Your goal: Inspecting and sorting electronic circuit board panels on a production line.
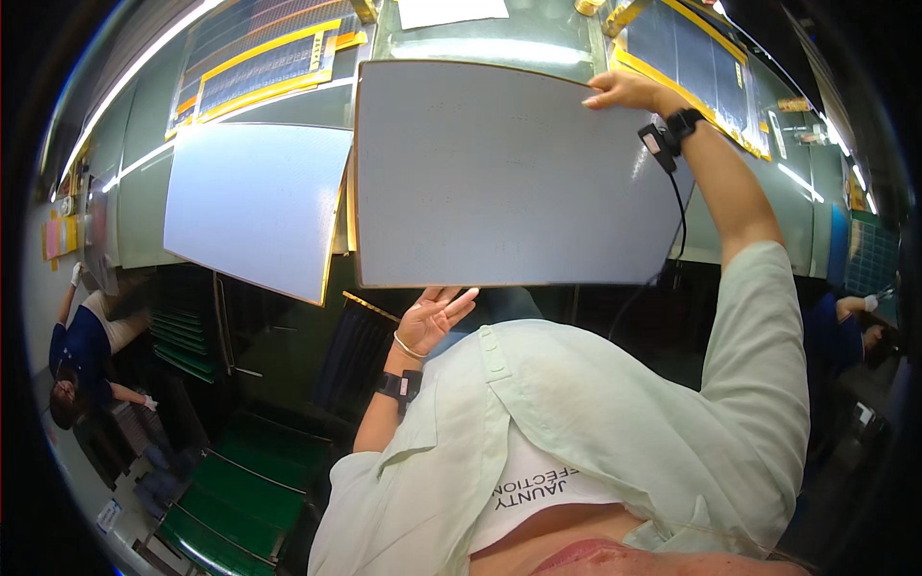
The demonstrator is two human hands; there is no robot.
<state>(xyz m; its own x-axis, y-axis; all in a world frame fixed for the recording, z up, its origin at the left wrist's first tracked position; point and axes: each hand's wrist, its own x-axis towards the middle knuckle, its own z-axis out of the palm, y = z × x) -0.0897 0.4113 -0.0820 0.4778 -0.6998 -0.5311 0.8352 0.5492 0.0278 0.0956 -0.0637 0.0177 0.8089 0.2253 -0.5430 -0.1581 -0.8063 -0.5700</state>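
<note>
A large flat grey panel (519, 178) with thin brownish edges is in front of me. My right hand (624, 91) is closed on its far right corner, with the thumb on its upper face. At its near edge, left of the middle, is my left hand (437, 317), palm turned up and fingers apart. Those fingertips reach the edge; whether they bear the panel I cannot tell. To the left lies a second, paler panel (254, 202), tilted, with a yellowish edge; neither hand touches it.
A greenish worktable (144, 206) lies beyond. Yellow-edged framed sheets (274, 72) stand far left, and another framed sheet (706, 67) far right. Green racks (240, 490) are at lower left. Two people in dark blue work at the left (82, 336) and right (836, 326). A black cable (682, 216) hangs from my right wrist.
</note>
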